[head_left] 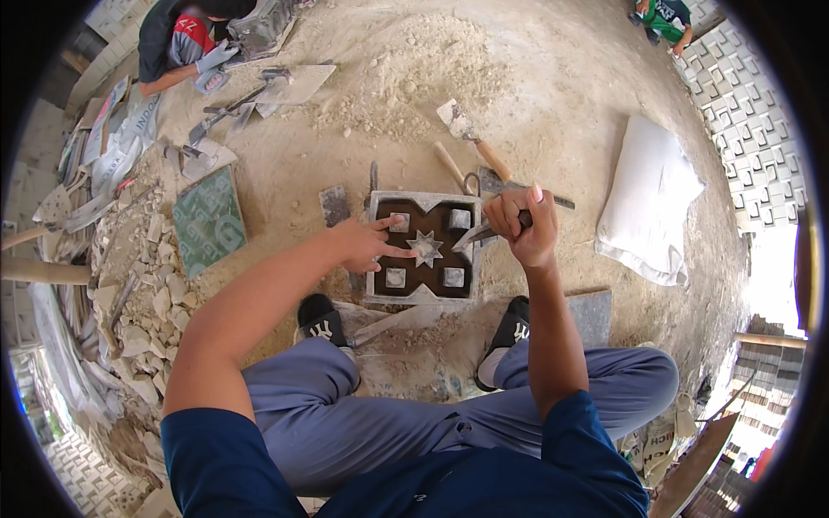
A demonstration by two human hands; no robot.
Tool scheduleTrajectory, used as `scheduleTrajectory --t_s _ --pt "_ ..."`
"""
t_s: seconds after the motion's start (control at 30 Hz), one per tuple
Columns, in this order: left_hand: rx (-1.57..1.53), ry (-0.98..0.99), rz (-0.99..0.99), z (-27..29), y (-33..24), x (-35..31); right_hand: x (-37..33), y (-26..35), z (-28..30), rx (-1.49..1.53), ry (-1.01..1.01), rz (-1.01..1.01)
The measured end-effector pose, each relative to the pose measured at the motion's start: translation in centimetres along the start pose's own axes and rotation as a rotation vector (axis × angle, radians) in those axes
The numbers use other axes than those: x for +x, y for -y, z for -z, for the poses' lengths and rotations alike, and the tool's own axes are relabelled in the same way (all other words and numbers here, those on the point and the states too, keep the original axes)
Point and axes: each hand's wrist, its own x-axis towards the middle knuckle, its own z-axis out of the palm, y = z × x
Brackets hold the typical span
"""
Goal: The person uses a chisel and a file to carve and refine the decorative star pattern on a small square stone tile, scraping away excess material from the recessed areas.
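Between my feet lies a square grey block (422,300) with a brown recessed pattern, an eight-pointed star in its middle and a small square peg near each corner. My left hand (367,244) rests over its left side, fingers spread, tips near the star and the upper left peg. My right hand (524,226) is closed round the dark handle of a small tool with a narrow, pointed grey blade (480,234). The blade's tip reaches the block's right edge; whether it touches is unclear. My fingers hide most of the handle.
A wooden-handled trowel (492,161) lies beyond the block, before a sand heap (432,73). A white sack (649,203) lies right; a green patterned board (209,220) and rubble (142,324) lie left. A gloved person (168,52) works at the far left. Patterned blocks (747,112) stand stacked right.
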Motion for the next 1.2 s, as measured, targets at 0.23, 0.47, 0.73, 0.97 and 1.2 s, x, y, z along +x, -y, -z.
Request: scheduleTrajectory --t_s 0.23,0.47,0.73,0.97,1.2 --pt "0.002 -0.004 0.010 0.1 0.0 0.5 -2.1 -4.9 1.4 -0.065 -0.069 -0.138" --pt "0.018 -0.006 0.030 -0.6 -0.3 -0.3 -2.6 -3.4 -0.2 -0.017 -0.063 -0.087" --pt "0.041 0.047 0.040 0.2 -0.8 -0.2 -2.6 -3.9 0.3 -0.091 -0.105 -0.116" --pt "0.034 0.012 0.049 0.0 -0.1 -0.4 -1.1 -3.7 -0.9 -0.065 -0.100 -0.092" --pt "0.029 0.043 0.043 0.3 -0.3 -0.1 -0.3 -4.9 0.1 -0.061 -0.172 -0.107"
